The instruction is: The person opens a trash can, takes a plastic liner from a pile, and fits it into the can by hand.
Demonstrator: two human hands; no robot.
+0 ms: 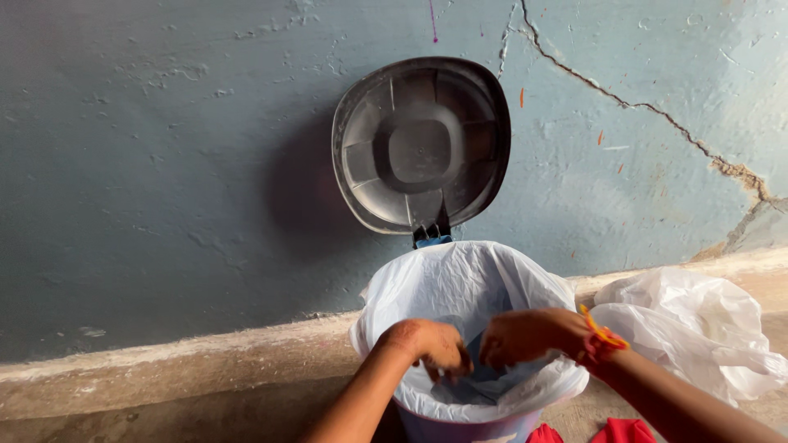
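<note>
At the lower centre of the frame we see a round bin (460, 427) lined with a white plastic bag (460, 283), its edge folded out over the rim. Our left hand (435, 344) reaches into the opening, fingers curled down and pinching the bag's inner side. Our right hand (525, 335), just beside it, also curls closed on the liner; an orange thread band (601, 338) circles that wrist. The bin's dark grey lid (421, 143) stands open above, leaning against a cracked blue-grey wall (164, 164). At the right edge another crumpled white bag (689, 328) lies on the floor, near the bin. Red cloth (624, 431) shows at the bottom edge.
</note>
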